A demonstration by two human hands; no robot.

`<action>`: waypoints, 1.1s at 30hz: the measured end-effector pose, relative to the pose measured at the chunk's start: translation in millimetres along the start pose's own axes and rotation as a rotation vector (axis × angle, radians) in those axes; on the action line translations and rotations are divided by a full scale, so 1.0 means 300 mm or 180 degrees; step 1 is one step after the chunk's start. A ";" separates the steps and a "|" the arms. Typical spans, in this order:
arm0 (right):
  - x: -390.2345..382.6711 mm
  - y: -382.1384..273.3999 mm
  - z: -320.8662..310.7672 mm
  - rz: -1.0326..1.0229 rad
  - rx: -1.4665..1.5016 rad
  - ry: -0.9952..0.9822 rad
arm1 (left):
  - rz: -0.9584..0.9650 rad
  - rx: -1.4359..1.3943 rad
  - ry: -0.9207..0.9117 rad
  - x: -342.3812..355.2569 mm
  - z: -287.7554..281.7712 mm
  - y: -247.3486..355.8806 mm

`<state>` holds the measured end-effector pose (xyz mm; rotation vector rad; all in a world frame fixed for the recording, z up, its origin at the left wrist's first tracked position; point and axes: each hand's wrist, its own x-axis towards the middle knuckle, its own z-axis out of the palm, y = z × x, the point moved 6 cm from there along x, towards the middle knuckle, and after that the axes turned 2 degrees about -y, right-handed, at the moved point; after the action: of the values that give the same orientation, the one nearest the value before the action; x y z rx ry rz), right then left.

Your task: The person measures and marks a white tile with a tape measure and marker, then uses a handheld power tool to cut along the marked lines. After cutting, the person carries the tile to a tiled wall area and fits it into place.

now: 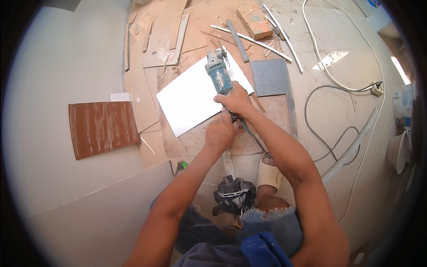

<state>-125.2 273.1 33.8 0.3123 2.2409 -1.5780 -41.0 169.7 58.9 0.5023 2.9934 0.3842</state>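
My right hand (237, 99) is wrapped round the body of a teal angle grinder (219, 79). Behind it, my left hand (219, 132) closes on the grinder's rear end, where the dark cord leaves; its fingertips are partly hidden. The grinder's metal head and thin disc point away from me, over the far part of a white tile (184, 100). Whether the disc touches the tile I cannot tell. The tile lies at a slant on a dusty brown board (267, 115).
Left lies a ribbed brown tile (104, 129). A grey tile (270, 77), wooden block (254, 23), white strips (249, 40) and offcuts lie beyond. Right, cords lead to a socket (376, 89) near a long metal bar (351, 147). A dark cloth bundle (235, 196) sits by my sandalled foot.
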 end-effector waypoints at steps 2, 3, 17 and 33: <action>0.025 0.002 0.010 0.0006 -0.0049 0.0024 | 0.0237 0.0084 0.0304 0.001 0.012 -0.012; 0.035 -0.002 0.015 0.0027 -0.0043 -0.0013 | 0.0342 0.0151 0.0469 0.005 -0.005 -0.016; 0.130 0.001 0.010 -0.0017 -0.0529 -0.0060 | -0.0226 0.0648 -0.0553 0.094 0.003 -0.072; 0.363 0.026 -0.021 -0.0057 -0.0480 0.0164 | -0.1231 0.0175 -0.2540 -0.024 0.170 -0.431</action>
<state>-221.6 277.7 -17.5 0.2943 2.3923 -1.4144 -68.2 60.8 -23.6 0.0369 2.2441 0.0404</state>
